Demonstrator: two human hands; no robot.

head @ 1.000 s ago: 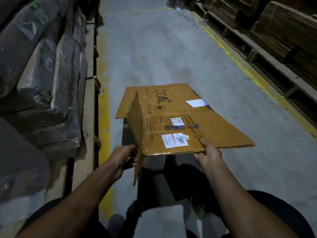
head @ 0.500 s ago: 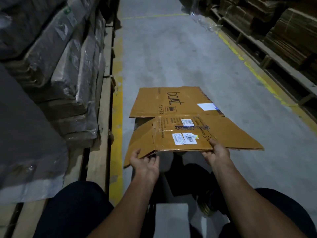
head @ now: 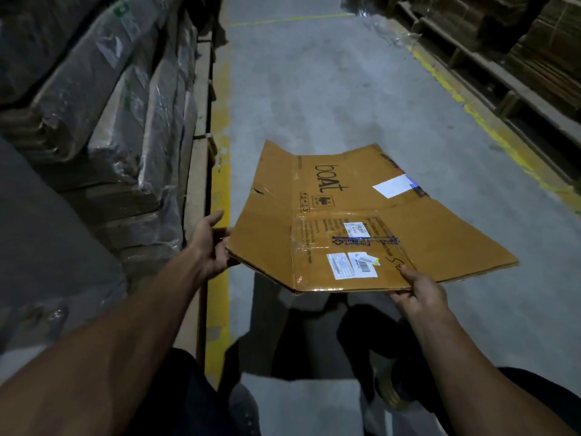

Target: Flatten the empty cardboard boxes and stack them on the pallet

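Holding a flattened cardboard box (head: 355, 221) out in front of the body, the person is keeping it nearly level above the concrete floor (head: 330, 89), as the head camera is showing it. The right hand (head: 418, 294) is pinching the near edge, thumb on top beside the shipping labels (head: 352, 264) and fingers curled underneath. The left hand (head: 209, 243) is meeting the box's left corner with fingers spread and fairly straight, thumb raised; whether it is actually gripping cannot be told.

The box's long axis is running from the near left to the far right, across the aisle, with its printed logo (head: 330, 177) reading away from the person. A crease is crossing the middle, and the far half is angling slightly upward. The right flap is reaching out toward the yellow floor line (head: 490, 127) on that side.

Close on the left, plastic-wrapped stacks (head: 119, 121) are sitting on a wooden pallet (head: 201, 152), whose edge is lying just beside the left hand, with another yellow line (head: 220, 190) running along it. On the far right, piles of flat cardboard (head: 553, 51) are resting on more pallets, well apart from the box. Between the two sides the aisle is stretching ahead, open and wide. Below the box, the person's dark trousers (head: 188, 398) and a shoe (head: 390, 391) are showing.
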